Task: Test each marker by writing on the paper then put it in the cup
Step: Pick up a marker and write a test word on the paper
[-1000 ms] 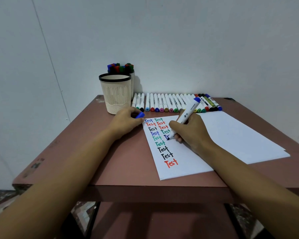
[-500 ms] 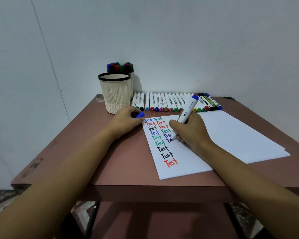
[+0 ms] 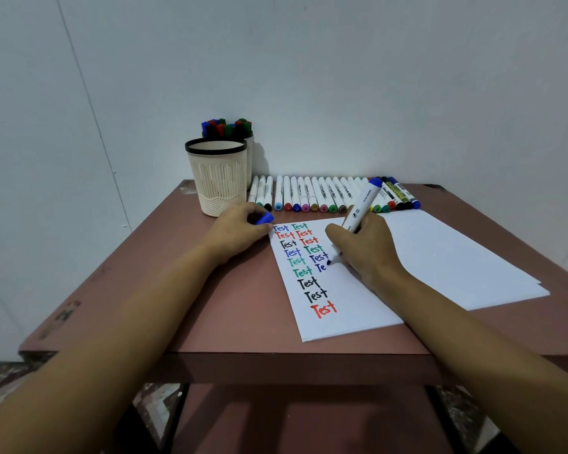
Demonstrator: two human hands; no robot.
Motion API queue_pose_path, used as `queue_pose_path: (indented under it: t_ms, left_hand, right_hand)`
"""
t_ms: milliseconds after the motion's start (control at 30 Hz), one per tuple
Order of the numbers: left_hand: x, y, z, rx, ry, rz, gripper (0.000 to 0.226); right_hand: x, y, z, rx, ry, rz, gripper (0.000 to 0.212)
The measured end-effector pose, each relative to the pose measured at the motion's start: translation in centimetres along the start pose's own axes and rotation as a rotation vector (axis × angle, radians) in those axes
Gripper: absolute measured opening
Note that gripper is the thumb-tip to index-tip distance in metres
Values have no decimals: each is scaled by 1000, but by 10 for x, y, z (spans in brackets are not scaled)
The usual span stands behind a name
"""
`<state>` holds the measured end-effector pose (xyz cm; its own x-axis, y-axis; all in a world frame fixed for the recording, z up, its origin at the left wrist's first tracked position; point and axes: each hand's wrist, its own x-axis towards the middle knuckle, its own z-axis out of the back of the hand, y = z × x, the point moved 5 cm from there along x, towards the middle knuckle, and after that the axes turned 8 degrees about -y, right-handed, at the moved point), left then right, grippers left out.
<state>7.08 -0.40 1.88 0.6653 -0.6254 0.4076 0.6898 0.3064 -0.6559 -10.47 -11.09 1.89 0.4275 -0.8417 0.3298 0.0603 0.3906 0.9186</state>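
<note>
Slanting marker (image 3: 362, 205) in right grip (image 3: 371, 252)

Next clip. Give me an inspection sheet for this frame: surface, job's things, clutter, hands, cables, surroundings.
Surface: reddish table, worn at the left edge.
Job's things: paper sheets with coloured "Test" words; blue marker mid-word; marker row along the wall; ribbed cup; rear cup holding markers.
Clutter: nothing seen.
Hands: right hand grips the blue marker, tip on paper; left hand holds the blue cap.
Cables: nothing seen.
Surroundings: plain white wall; patterned floor below.
</note>
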Motion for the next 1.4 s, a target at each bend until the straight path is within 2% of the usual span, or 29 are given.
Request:
queue_pose_path:
  t_ms: [400,500,667,933,1100,1267,1400]
  left_hand:
    - [-1,0,-1,0,14,5,25]
    - [0,0,0,3,14,2,26]
    - [0,0,0,5,18,3,27]
    - [-1,-1,0,12,21,2,27]
    - [-1,-1,0,12,21,-5,28]
    - [-2,-5,1,36,8,-49,27]
    - [-5,-12,3,41,-39,-122,28]
  right_hand:
    - [1,-1,0,-52,-5,-10,31]
    - [1,-3,-1,2,20,-43,30]
    - [1,-1,3,9,-60,-26,27]
    - [1,1,1,-42,-19,-6,30]
    - [3,-3,1,19,-23,-55,26]
    - [3,0,2,-34,-66,-11,28]
    - [8,-5,4,167,-65,-132,24]
